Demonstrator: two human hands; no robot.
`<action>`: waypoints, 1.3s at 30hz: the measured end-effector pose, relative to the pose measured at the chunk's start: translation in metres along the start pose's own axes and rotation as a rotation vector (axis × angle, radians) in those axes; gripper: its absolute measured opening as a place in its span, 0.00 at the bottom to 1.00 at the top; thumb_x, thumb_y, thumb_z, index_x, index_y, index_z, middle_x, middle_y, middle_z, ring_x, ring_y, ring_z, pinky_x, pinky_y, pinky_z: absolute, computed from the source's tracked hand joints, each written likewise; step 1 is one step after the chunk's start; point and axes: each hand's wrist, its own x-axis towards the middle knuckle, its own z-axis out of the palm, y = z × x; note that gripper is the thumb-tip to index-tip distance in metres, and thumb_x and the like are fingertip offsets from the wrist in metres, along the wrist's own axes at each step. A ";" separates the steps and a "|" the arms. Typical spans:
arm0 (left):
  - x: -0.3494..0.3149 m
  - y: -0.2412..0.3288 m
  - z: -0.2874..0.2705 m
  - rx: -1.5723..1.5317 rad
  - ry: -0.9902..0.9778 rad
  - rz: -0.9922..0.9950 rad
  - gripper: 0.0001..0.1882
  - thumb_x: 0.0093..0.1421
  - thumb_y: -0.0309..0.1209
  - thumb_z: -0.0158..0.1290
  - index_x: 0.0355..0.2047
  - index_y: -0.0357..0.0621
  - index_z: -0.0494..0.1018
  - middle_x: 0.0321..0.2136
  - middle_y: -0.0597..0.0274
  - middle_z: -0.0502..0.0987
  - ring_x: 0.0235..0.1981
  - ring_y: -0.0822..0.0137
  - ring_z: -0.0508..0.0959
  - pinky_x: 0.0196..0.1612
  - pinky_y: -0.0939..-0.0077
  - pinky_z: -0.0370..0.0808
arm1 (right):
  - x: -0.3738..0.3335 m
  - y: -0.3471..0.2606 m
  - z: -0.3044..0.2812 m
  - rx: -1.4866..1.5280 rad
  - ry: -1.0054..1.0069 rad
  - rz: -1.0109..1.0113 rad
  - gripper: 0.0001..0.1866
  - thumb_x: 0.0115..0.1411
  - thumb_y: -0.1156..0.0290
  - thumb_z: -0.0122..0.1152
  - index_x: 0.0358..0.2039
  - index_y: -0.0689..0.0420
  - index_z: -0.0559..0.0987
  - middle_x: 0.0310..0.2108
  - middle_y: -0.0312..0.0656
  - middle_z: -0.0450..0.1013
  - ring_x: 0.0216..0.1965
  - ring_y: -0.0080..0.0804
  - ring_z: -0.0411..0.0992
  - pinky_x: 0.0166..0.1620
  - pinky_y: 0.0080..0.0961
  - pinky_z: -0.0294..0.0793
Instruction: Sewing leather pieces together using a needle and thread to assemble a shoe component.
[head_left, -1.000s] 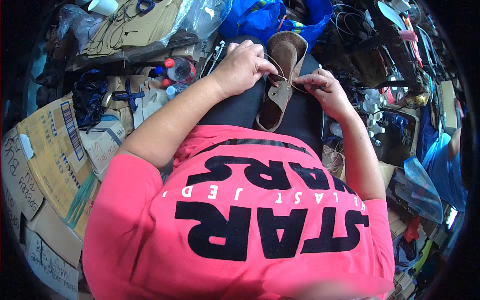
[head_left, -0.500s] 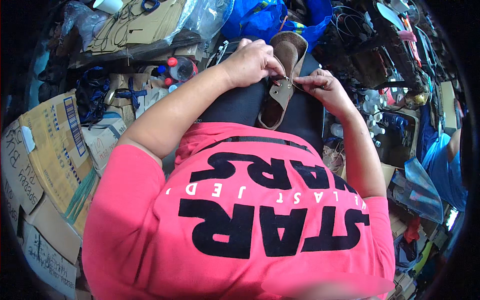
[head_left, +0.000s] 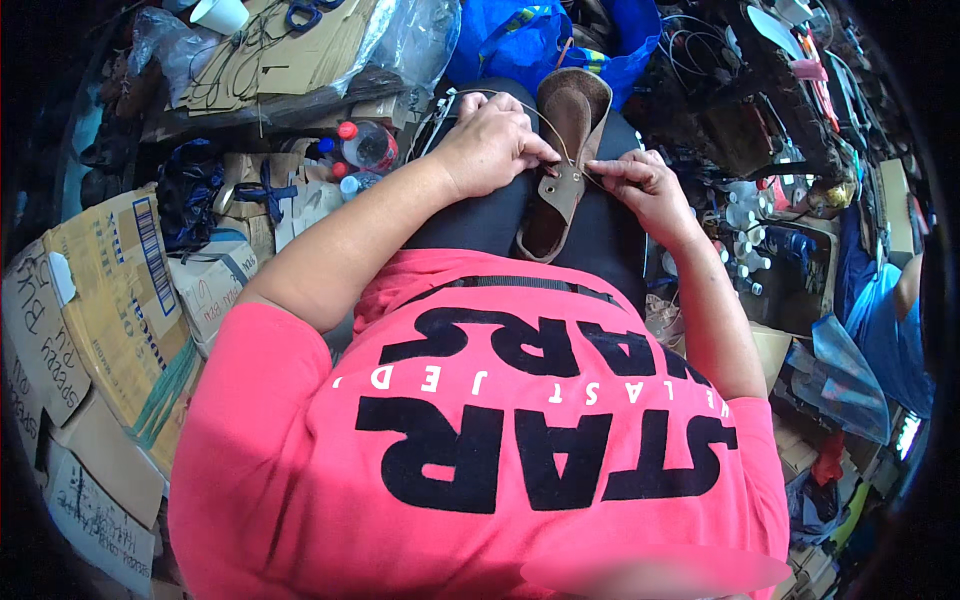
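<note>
- From where I stand, a brown suede-and-leather open shoe (head_left: 566, 190) lies lengthwise on the person's dark-trousered thighs (head_left: 465, 225), between the two hands, its broad padded end pointing away from the pink shirt (head_left: 480, 400).
- The left hand (head_left: 497, 142) comes in from the shoe's left side. Its thumb and forefinger are drawn close together, tips right at the shoe's left edge beside a round metal eyelet (head_left: 550, 187); whether they grip anything, I can't tell.
- The right hand (head_left: 645, 188) is on the opposite side, its fingers bunched narrowly, tips at the shoe's right edge near the second eyelet. A thin strand seems to pass by them, but I can't tell whether it is pinched.
- A thin tan cord (head_left: 549, 123) arcs from beyond the left hand, over the shoe's left side, down to the eyelets.
- Just past the shoe's far end sits a shiny blue plastic bag (head_left: 505, 42).
- Left of the left forearm I see a clear plastic bottle with a red cap (head_left: 371, 148); farther off, flat tan cardboard sheets (head_left: 290, 62).
</note>
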 end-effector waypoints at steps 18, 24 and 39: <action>0.008 0.004 -0.001 -0.020 -0.021 -0.036 0.12 0.51 0.33 0.59 0.35 0.67 0.81 0.27 0.77 0.75 0.41 0.69 0.70 0.48 0.64 0.55 | 0.000 0.003 0.002 0.059 -0.062 0.091 0.15 0.55 0.77 0.61 0.44 0.52 0.82 0.29 0.33 0.71 0.38 0.26 0.63 0.46 0.22 0.64; 0.018 0.020 0.001 -0.140 -0.086 -0.234 0.08 0.50 0.37 0.58 0.32 0.57 0.78 0.27 0.74 0.78 0.42 0.70 0.72 0.49 0.63 0.54 | -0.001 -0.001 0.013 0.012 0.123 0.043 0.13 0.51 0.70 0.66 0.39 0.49 0.83 0.25 0.35 0.74 0.31 0.28 0.68 0.42 0.26 0.66; 0.018 0.010 -0.010 -0.132 -0.042 -0.177 0.04 0.46 0.35 0.61 0.24 0.55 0.77 0.28 0.73 0.76 0.42 0.65 0.71 0.47 0.61 0.59 | 0.005 0.013 0.001 0.151 0.133 0.107 0.08 0.47 0.68 0.70 0.22 0.57 0.80 0.26 0.38 0.70 0.36 0.32 0.68 0.42 0.27 0.65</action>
